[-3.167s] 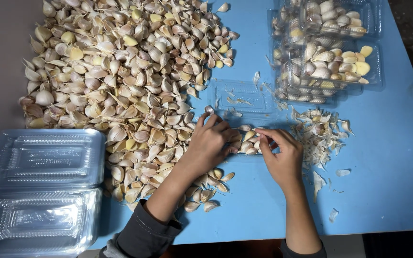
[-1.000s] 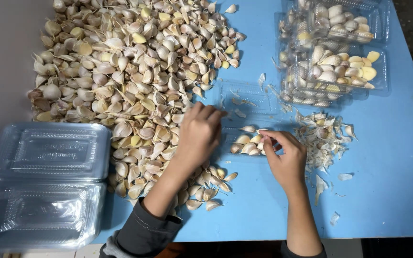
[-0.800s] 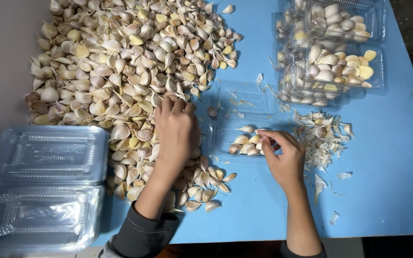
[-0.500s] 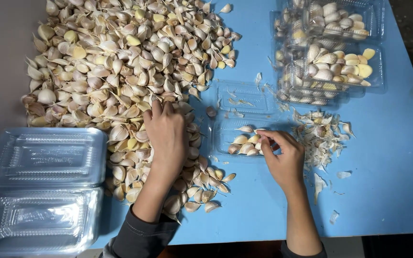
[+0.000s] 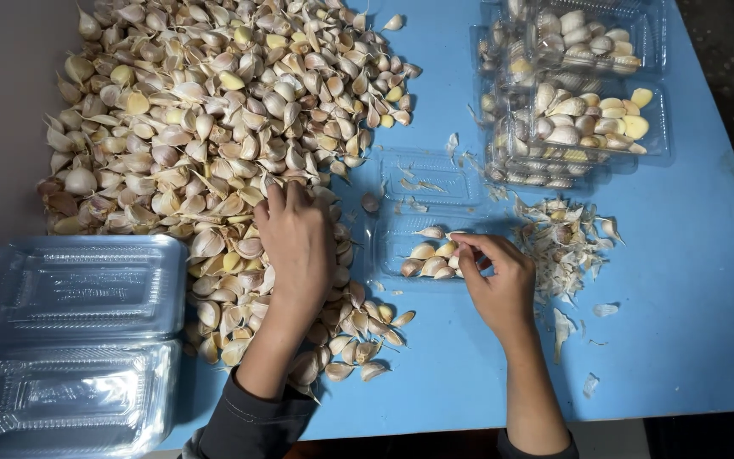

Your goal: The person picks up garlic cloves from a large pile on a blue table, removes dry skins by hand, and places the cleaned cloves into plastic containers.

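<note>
My left hand lies flat on the garlic pile, fingers spread, gripping nothing. My right hand pinches something at the open tray; what, I cannot tell. The pile lies left of the tray, nearer the left hand.

An open tray lies between the garlic heap at left and the peel scraps at right.

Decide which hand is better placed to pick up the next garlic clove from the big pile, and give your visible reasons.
Probably the left hand: it lies flat on the garlic pile, fingers among loose cloves. The right hand is at the open clear tray, pinching a clove there.
</note>
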